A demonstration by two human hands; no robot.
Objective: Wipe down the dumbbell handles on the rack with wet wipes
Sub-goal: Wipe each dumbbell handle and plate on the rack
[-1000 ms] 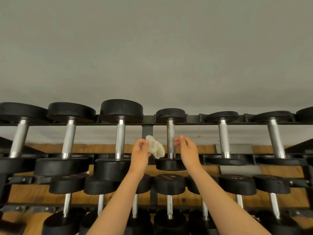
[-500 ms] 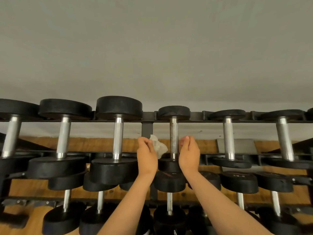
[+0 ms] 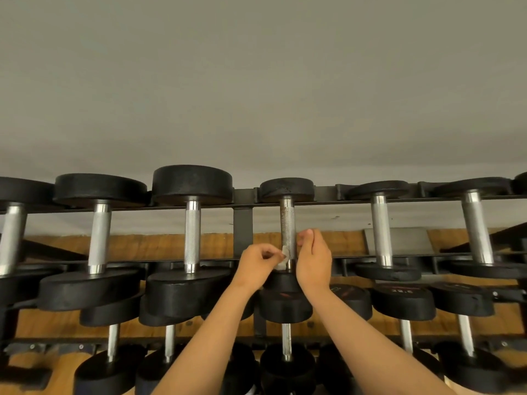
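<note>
Soft, even, rather dim light fills the scene, and the grey wall (image 3: pixel 256 81) shows no glare. The chrome dumbbell handles (image 3: pixel 192 232) carry mild highlights. The rack rail (image 3: pixel 325 192) bows toward the edges (wide-angle lens), and the lower corners go dark and soft.

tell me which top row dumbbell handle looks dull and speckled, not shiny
The handle between the left hand and right hand: darker grey with brownish specks; its neighbours are bright chrome.
</note>
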